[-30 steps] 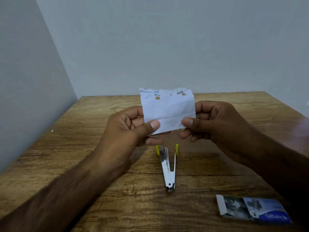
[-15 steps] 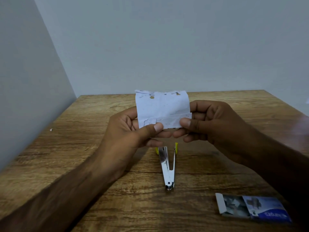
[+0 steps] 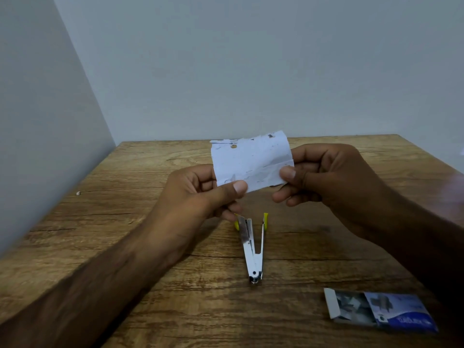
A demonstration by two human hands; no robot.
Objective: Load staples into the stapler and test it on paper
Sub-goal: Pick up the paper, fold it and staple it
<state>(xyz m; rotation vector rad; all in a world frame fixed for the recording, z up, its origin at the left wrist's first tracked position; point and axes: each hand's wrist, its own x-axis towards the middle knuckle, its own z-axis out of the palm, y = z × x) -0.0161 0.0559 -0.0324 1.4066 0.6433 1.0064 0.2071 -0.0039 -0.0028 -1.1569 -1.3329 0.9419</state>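
A small torn white paper (image 3: 251, 162) with ragged holes along its top edge is held up above the wooden table (image 3: 150, 247). My left hand (image 3: 200, 194) pinches its lower left corner with the thumb in front. My right hand (image 3: 324, 177) pinches its right edge. Below the hands a silver stapler (image 3: 252, 247) with yellow tips lies on the table, its two arms spread in a V with the hinge toward me. Nothing touches the stapler.
An open blue and white staple box (image 3: 379, 311) lies at the near right of the table with staples showing inside. Grey walls stand behind and to the left. A tiny white speck (image 3: 78, 193) lies near the table's left edge.
Both hands have shifted the paper slightly, spreading apart so that the sheet is held wider and tilted down to the left. The stapler and the box have not moved.
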